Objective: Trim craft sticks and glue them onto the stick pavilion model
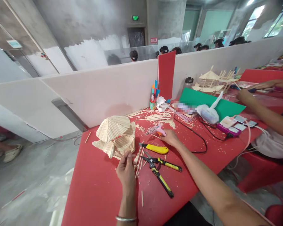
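Observation:
A small pavilion model (113, 127) built of thin wooden sticks, with two tiers of roof, stands on the red table. My left hand (126, 168) is at its near edge, thumb and fingers pinched together; what lies between them is too small to make out. To the right, my right hand (170, 138) grips a pink hot glue gun (157, 128), whose nozzle points left toward the model. Between my hands lie a yellow utility knife (157, 148) and, nearer to me, wire cutters (159, 166) with black and yellow handles spread apart. Loose sticks (138, 161) lie beside the model.
Behind the glue gun are a pile of sticks (159, 117) and a pen cup (152, 104). A black cable (205, 138) loops right, near a purple power strip (230, 128). A green board (212, 102) and a co-worker's arm (264, 110) are farther right. A white partition (108, 97) borders the table.

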The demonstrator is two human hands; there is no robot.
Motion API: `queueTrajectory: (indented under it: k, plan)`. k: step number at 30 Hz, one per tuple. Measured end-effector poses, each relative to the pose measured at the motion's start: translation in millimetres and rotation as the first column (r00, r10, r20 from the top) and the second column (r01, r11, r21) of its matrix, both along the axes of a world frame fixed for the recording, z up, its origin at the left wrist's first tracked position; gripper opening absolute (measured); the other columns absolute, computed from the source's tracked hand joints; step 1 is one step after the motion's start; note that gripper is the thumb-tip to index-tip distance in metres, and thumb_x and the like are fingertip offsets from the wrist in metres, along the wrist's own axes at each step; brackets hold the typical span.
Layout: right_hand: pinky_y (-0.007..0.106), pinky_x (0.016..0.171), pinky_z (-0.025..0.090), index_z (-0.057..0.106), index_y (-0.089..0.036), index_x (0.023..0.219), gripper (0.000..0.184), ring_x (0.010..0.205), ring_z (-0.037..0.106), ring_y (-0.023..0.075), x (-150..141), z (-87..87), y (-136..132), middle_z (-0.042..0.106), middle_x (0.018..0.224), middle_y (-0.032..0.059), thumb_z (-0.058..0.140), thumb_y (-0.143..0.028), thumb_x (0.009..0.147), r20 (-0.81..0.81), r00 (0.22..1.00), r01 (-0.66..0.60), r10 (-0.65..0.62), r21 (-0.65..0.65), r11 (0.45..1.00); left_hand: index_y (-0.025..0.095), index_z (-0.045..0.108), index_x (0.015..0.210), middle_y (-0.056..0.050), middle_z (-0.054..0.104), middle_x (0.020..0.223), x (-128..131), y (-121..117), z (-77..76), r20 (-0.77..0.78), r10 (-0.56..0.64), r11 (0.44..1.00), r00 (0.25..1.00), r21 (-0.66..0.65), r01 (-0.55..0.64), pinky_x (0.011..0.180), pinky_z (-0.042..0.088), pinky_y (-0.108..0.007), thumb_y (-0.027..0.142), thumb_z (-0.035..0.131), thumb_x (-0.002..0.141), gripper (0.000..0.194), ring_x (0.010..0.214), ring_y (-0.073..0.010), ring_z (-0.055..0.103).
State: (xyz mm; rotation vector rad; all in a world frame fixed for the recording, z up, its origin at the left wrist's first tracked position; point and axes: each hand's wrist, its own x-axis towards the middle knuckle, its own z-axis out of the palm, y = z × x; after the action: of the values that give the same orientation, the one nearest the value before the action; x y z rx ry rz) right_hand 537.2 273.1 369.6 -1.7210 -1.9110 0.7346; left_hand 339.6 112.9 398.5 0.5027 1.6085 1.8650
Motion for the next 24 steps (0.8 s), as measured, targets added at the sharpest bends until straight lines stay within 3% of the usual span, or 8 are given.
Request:
queueTrajectory:
  k: [4,9,13,18,24]
  plan:
    - [0.022,0.062,0.036,0.071,-0.017,0.092,0.016,0.075,0.063,0.0179,5,6.0,7,0.072,0.088,0.0060,0.068,-0.020,0.076,0.020,1.000,-0.017,0.016,0.059,0.998,0.012,0.076,0.092,-0.003,0.069,0.070,-2,0,-2.1,-0.035,0.006,1.000,0.999,-0.013,-0.006,0.041,0.040,-0.020,0.043,0.078,0.064,0.042,0.049,-0.0093,0.051]
    - [0.022,0.068,0.041,0.067,-0.017,0.112,0.029,0.081,0.064,0.0171,30,4.6,-8,0.072,0.100,0.0063,0.061,-0.021,0.084,0.054,0.997,-0.055,0.049,0.114,0.992,0.012,0.076,0.096,-0.003,0.068,0.071,-2,-1,-3.8,-0.034,0.006,1.000,0.999,-0.011,-0.007,0.043,0.043,-0.021,0.044,0.077,0.067,0.043,0.049,-0.0091,0.050]
    - [0.023,0.071,0.041,0.071,-0.018,0.105,0.024,0.085,0.062,0.0187,43,-4.1,-18,0.071,0.098,0.0060,0.060,-0.020,0.083,0.151,0.987,-0.066,0.045,0.136,0.989,0.014,0.076,0.095,-0.002,0.067,0.071,0,-1,-3.5,-0.019,-0.024,1.000,1.000,-0.013,0.024,0.042,0.043,-0.021,0.046,0.078,0.065,0.044,0.049,-0.0094,0.051]
    - [0.027,0.079,0.041,0.074,-0.022,0.103,0.023,0.095,0.059,0.0221,40,-7.4,-23,0.068,0.096,0.0071,0.060,-0.025,0.086,0.292,0.956,-0.073,0.021,0.168,0.983,0.013,0.076,0.093,-0.002,0.067,0.069,-1,-1,-1.0,-0.021,-0.011,1.000,1.000,-0.011,0.011,0.043,0.042,-0.020,0.044,0.079,0.063,0.043,0.048,-0.0088,0.050]
    - [0.032,0.086,0.042,0.066,-0.018,0.127,0.041,0.103,0.058,0.0270,39,-3.3,-29,0.065,0.107,0.0137,0.061,-0.027,0.087,0.374,0.927,-0.102,0.024,0.190,0.977,0.012,0.075,0.093,-0.003,0.068,0.070,-2,-1,-3.0,0.011,0.016,1.000,1.000,-0.005,-0.016,0.041,0.039,-0.020,0.042,0.078,0.064,0.042,0.046,-0.0082,0.048]
